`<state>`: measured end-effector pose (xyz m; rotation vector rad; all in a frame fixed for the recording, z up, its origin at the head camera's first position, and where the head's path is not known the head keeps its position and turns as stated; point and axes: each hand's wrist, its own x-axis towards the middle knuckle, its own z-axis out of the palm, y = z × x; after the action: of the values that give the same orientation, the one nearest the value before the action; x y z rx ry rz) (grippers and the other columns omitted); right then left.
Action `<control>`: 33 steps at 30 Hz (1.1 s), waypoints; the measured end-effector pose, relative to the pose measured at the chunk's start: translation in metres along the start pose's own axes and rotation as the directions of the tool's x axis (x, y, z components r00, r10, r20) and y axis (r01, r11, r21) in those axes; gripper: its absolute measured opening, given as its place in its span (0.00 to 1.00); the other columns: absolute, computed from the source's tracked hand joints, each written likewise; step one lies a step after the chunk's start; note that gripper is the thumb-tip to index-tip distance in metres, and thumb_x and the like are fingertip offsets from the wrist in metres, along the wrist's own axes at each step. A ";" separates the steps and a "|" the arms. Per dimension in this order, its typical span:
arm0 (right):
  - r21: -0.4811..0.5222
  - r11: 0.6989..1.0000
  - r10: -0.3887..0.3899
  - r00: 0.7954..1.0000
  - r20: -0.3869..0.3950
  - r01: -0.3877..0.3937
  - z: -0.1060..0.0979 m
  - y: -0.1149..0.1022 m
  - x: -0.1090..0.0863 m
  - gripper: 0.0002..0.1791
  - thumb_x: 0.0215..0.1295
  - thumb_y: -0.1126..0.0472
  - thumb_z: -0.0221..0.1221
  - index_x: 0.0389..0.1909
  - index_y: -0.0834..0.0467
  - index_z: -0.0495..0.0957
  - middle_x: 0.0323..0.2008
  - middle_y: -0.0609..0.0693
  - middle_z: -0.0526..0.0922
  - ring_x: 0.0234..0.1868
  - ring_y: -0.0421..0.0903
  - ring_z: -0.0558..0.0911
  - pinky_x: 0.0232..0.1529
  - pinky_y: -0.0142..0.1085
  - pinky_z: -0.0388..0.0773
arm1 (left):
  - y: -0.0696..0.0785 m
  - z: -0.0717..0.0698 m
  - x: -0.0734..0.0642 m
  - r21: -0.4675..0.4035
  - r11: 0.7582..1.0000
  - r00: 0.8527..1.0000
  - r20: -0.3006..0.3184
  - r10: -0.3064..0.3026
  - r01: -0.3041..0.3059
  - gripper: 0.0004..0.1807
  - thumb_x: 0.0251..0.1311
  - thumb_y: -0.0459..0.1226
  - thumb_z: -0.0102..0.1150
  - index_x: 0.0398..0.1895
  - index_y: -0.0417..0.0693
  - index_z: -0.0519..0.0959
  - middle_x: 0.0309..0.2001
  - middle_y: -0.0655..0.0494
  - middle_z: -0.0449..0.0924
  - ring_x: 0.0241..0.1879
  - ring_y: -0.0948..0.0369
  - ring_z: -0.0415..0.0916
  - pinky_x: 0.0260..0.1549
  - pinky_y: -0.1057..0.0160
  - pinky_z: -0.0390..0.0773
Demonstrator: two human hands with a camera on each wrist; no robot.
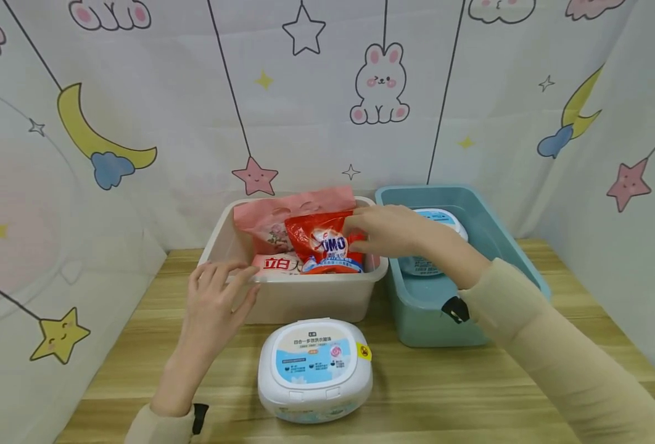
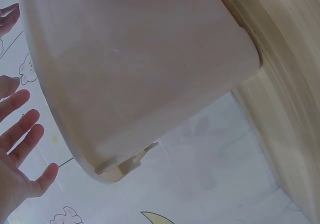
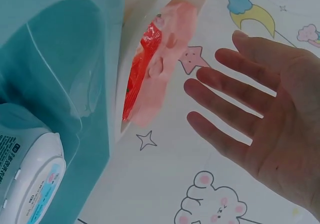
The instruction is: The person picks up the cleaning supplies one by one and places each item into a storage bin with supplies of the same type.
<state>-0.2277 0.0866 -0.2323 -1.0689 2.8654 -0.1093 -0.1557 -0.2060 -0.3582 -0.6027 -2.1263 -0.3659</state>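
Note:
My right hand (image 1: 388,231) hovers at the right side of the cream bin (image 1: 305,302), overlapping the red OMO detergent bag (image 1: 330,243) in the head view. In the right wrist view the fingers of that hand (image 3: 260,99) are spread and hold nothing. At the bin's front left corner is my left hand (image 1: 213,302); the left wrist view shows this hand (image 2: 17,159) with loose, parted fingers beside the bin wall (image 2: 135,79). Behind the red bag stands a pink bag with handle holes (image 1: 255,222). A pack with red Chinese lettering (image 1: 277,264) lies in front.
A white lidded laundry-bead box (image 1: 316,370) stands on the wooden table (image 1: 444,394), in front of the cream bin. To the right, a teal bin (image 1: 438,327) holds a similar white-lidded box (image 1: 446,216). A cartoon-print cloth (image 1: 316,129) hangs behind.

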 end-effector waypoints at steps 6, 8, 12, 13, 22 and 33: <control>0.050 0.999 -0.004 0.997 -0.082 0.008 0.004 0.006 -0.016 0.16 0.63 0.51 0.62 0.52 0.48 0.79 0.45 0.46 0.82 0.42 0.44 0.79 0.39 0.36 0.81 | 0.006 -0.007 0.001 0.010 1.000 0.998 0.057 -0.003 0.003 0.19 0.48 0.34 0.71 0.46 0.47 0.81 0.44 0.45 0.80 0.47 0.46 0.73 0.53 0.40 0.66; 0.057 0.998 0.002 0.994 -0.113 0.004 0.007 0.007 -0.022 0.16 0.64 0.51 0.61 0.51 0.48 0.79 0.44 0.45 0.82 0.42 0.43 0.79 0.40 0.36 0.81 | 0.008 -0.009 0.001 0.012 1.000 0.996 0.092 -0.010 0.009 0.18 0.50 0.36 0.69 0.47 0.48 0.81 0.45 0.45 0.80 0.48 0.47 0.73 0.55 0.41 0.66; 0.064 0.998 0.014 0.985 -0.173 -0.002 0.015 0.008 -0.031 0.13 0.64 0.51 0.60 0.48 0.48 0.80 0.43 0.43 0.82 0.39 0.42 0.79 0.39 0.35 0.81 | 0.013 -0.013 0.001 0.004 1.000 0.991 0.135 -0.005 0.005 0.20 0.50 0.38 0.68 0.49 0.49 0.80 0.47 0.45 0.79 0.49 0.47 0.73 0.55 0.41 0.65; 0.066 0.998 0.015 0.982 -0.187 -0.003 0.017 0.008 -0.033 0.12 0.64 0.52 0.60 0.48 0.48 0.80 0.43 0.43 0.82 0.39 0.42 0.79 0.38 0.35 0.81 | 0.015 -0.013 0.001 0.000 1.000 0.991 0.137 0.000 0.000 0.20 0.50 0.38 0.68 0.49 0.49 0.80 0.47 0.45 0.79 0.49 0.47 0.73 0.54 0.41 0.65; 0.061 0.998 0.008 0.951 -0.309 0.012 0.029 0.015 -0.049 0.12 0.64 0.53 0.61 0.46 0.51 0.82 0.42 0.45 0.83 0.40 0.43 0.81 0.38 0.35 0.81 | 0.027 -0.016 0.006 0.001 0.999 0.985 0.168 0.036 -0.037 0.19 0.55 0.43 0.63 0.51 0.51 0.78 0.51 0.46 0.78 0.51 0.48 0.73 0.57 0.40 0.64; 0.059 0.997 -0.010 0.901 -0.434 0.040 0.040 0.025 -0.067 0.10 0.63 0.56 0.62 0.44 0.53 0.82 0.40 0.47 0.83 0.39 0.44 0.81 0.40 0.38 0.80 | 0.038 -0.016 0.011 -0.008 0.997 0.979 0.191 0.078 -0.077 0.18 0.60 0.47 0.59 0.52 0.52 0.78 0.50 0.47 0.78 0.51 0.50 0.74 0.57 0.42 0.65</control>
<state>-0.1895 0.1477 -0.2708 -1.1999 3.2030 -0.5035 -0.1294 -0.1782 -0.3383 -0.7444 -2.2775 -0.2740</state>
